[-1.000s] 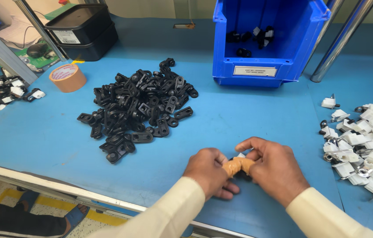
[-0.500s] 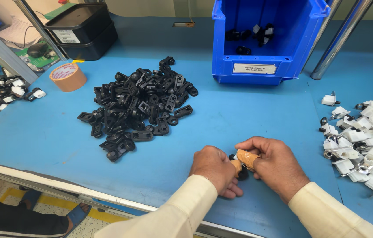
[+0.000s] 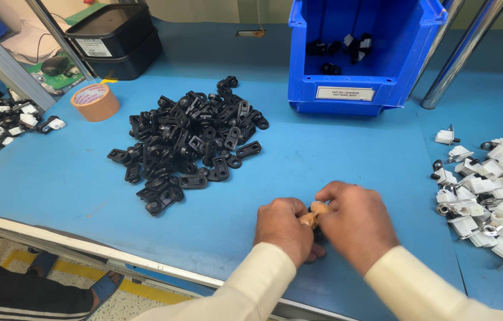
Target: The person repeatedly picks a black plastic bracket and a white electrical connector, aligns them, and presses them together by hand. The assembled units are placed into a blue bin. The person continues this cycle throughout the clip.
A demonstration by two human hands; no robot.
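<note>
Both hands meet low on the blue counter, close to its near edge. The left hand is curled into a loose fist and the right hand is closed beside it, the fingertips of both pressed together on a small tan piece pinched between them; a bit of black shows just under it, too hidden to tell what it is. The tan piece sits right between the two hands, equally near to each, and its long axis seems to run roughly left to right from one hand to the other. Up and to the left lies the pile of black plastic clips, well apart from the left hand, with bare counter between. To the right, nearer the right hand, spreads the heap of white clips. The blue bin stands farther back, and a roll of tape sits far left.
</note>
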